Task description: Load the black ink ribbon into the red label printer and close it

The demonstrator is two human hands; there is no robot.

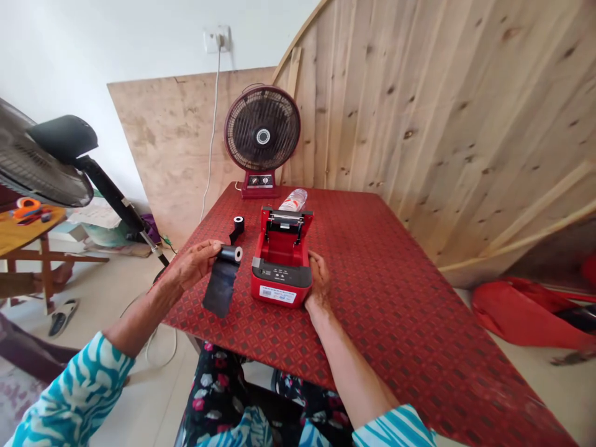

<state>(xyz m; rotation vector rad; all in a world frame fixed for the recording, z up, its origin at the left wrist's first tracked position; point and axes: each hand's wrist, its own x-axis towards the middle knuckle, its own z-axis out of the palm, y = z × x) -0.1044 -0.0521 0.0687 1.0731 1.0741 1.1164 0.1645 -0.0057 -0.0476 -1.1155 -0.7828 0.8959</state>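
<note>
My left hand (202,262) pinches one end of a black roll (229,253) with a pale core. A loose dark strip (218,288) hangs from that roll towards the table. Just right of it stands a small red and black printer (280,285), its lid raised and its inner bay showing no roll. Against the printer's right side lies my right hand (319,276), fingers curled round the casing and partly hidden behind it. A second black roll (239,225) stands on the table behind my left hand, with a short end unrolled.
The table (372,298) has a red patterned cover. A clear bottle (294,200) lies behind the printer, and a red desk fan (263,136) stands at the table's far edge. On the left are a floor fan (116,202) and a person's foot (63,275). A wooden wall (395,124) borders the back right.
</note>
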